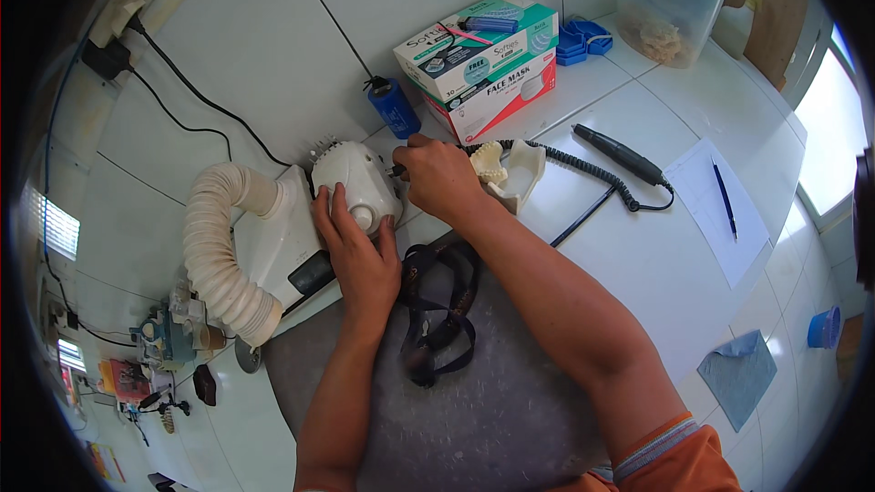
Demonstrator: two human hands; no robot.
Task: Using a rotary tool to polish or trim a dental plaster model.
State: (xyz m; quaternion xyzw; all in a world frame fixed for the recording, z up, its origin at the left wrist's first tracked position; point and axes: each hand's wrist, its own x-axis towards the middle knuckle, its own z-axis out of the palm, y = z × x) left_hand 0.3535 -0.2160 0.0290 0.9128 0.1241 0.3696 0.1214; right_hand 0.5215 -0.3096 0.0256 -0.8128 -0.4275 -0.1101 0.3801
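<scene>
A rounded white control box (354, 167) with a dial on its front stands on the white table, the kind used for a rotary handpiece. My left hand (362, 260) braces it, fingers along the left and front, thumb by the dial. At the box's right side, my right hand (442, 178) pinches a small black plug (398, 169). Whether the plug sits fully in the box is hidden. From behind that hand a coiled black cord (574, 160) runs right to a black handpiece (620, 155). Beside my right wrist lie a cream dental model (490, 164) and a white tray-like piece (526, 179).
A ribbed white hose (205, 246) curves from a white machine (283, 241) at left. Black straps (442, 310) lie on the grey mat (510, 392). Behind stand a blue bottle (394, 109), stacked boxes (497, 96) and a clear tub (670, 9). Paper (706, 191) with a pen (725, 196) lies right.
</scene>
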